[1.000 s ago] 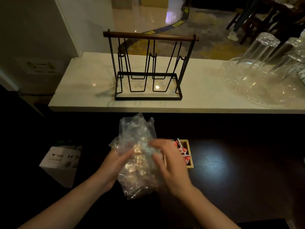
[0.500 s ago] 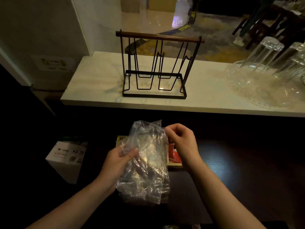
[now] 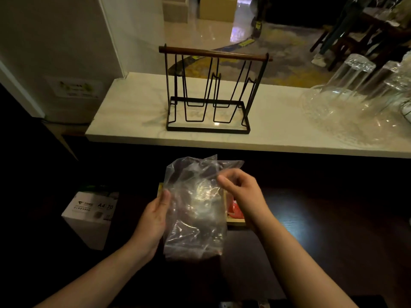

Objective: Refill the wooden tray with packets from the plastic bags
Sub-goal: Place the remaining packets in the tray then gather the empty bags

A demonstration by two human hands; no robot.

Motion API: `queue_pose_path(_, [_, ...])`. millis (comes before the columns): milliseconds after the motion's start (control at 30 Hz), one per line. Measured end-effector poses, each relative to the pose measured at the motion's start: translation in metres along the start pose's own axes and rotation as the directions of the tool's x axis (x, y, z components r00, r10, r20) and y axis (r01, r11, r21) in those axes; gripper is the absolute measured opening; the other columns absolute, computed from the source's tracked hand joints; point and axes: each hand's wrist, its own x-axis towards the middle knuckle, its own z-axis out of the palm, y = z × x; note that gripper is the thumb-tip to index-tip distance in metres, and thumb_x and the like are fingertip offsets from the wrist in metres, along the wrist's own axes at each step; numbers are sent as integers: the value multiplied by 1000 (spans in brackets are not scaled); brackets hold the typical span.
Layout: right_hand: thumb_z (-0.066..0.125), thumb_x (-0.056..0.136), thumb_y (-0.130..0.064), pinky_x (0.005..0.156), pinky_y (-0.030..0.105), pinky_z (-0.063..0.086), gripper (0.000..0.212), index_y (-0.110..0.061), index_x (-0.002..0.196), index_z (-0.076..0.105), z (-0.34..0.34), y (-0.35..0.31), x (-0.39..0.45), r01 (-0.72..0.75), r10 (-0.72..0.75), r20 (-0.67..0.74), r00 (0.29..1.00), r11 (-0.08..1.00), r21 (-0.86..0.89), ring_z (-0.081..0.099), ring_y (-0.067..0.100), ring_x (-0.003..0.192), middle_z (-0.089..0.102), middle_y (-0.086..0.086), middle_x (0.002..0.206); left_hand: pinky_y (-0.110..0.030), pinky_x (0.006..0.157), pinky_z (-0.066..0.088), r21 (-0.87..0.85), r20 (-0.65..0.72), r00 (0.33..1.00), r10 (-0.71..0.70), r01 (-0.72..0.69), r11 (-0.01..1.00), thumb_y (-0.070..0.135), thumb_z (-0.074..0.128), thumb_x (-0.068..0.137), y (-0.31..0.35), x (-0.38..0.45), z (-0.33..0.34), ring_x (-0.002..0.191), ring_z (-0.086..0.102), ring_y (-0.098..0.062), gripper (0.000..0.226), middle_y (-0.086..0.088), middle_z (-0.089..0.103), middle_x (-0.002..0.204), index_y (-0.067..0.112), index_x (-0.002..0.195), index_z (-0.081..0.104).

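A clear plastic bag (image 3: 195, 207) hangs upright above the dark counter, with shiny packets dimly visible inside it. My left hand (image 3: 155, 216) grips the bag's left edge, thumb on the front. My right hand (image 3: 242, 192) pinches the bag's upper right rim near its mouth. Behind the bag lies the wooden tray (image 3: 235, 223), mostly hidden; only its right end and a sliver at the left show. Red packets (image 3: 233, 208) lie in the tray's right compartment.
A black wire rack (image 3: 211, 92) with a wooden top bar stands on the pale marble ledge (image 3: 138, 127). Upturned glasses on a clear glass tray (image 3: 355, 101) fill the ledge's right end. A white A4 paper box (image 3: 91, 214) sits low at the left.
The bag has been straightened and lifted upright. My right hand went from the bag's front up to its top right rim. My left hand slid to the left edge.
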Motion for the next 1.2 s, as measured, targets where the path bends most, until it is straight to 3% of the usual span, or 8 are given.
queue_pose_path(133, [68, 84, -17, 51, 14, 43, 15, -9, 77, 58, -13, -4, 6, -25, 27, -16, 1000, 994, 108, 50, 0, 54, 55, -10, 62, -36, 75, 53, 38, 8, 999, 41, -41, 998, 31, 52, 90, 0, 2, -5, 84, 69, -24, 23, -5, 75, 86, 16, 92, 69])
queue_pose_path(300, [80, 70, -20, 78, 40, 57, 38, -8, 99, 60, -1, 0, 5, -194, 172, 159, 972, 972, 134, 68, 25, 83, 69, 12, 93, -29, 59, 55, -54, 52, 998, 26, -23, 998, 21, 50, 94, 3, 3, 1, 74, 70, -17, 17, -4, 73, 85, 14, 95, 65])
queue_pose_path(467, [78, 70, -14, 72, 28, 54, 11, -15, 75, 68, -1, 0, 4, -120, 110, 173, 979, 991, 52, 64, 11, 70, 68, -3, 70, -31, 58, 49, -227, 35, 999, -30, 37, 973, 28, 40, 97, 13, 9, -4, 68, 66, -15, 29, -4, 71, 82, 17, 86, 65])
queue_pose_path(667, [74, 73, -20, 92, 44, 54, 33, 0, 98, 69, 4, -10, -4, -101, 117, 401, 909, 993, -61, 68, 27, 96, 72, 14, 102, -30, 61, 58, -340, 251, 959, -129, 212, 916, 43, 30, 98, 24, 4, -1, 81, 72, -19, 45, -5, 75, 95, 24, 95, 71])
queue_pose_path(900, [76, 76, -10, 48, 24, 46, 16, -16, 73, 62, 30, -1, -8, -84, 83, 149, 985, 996, 2, 54, 8, 50, 63, 0, 63, -40, 83, 55, -274, 200, 979, -22, 78, 959, 57, 20, 94, 24, -6, 7, 108, 66, -18, 49, 6, 69, 119, 42, 129, 51])
queue_pose_path(1000, [79, 74, -16, 57, 34, 53, 23, -26, 75, 58, 32, 4, -6, 12, -14, -35, 999, 998, -57, 62, 15, 62, 64, 0, 71, -42, 87, 54, -215, 280, 958, -66, 129, 968, 59, 41, 86, 20, -11, 6, 110, 65, -20, 56, 2, 68, 119, 31, 135, 46])
queue_pose_path(1100, [76, 77, -13, 65, 21, 53, 31, -21, 100, 58, 32, 1, -6, 119, -124, -86, 989, 991, -66, 66, 6, 76, 67, -5, 88, -30, 68, 58, -38, 239, 955, -175, 189, 981, 32, 65, 79, 10, -16, 7, 85, 72, -16, 40, -3, 76, 95, 9, 112, 63])
queue_pose_path(1200, [76, 76, -20, 79, 31, 58, 61, -23, 129, 47, 25, -1, -8, -48, 50, -17, 999, 992, 113, 69, 11, 93, 70, 0, 104, -32, 60, 58, -15, 131, 974, -187, 190, 982, 14, 60, 88, 4, -17, 6, 73, 73, -23, 16, -12, 76, 84, 4, 99, 66])
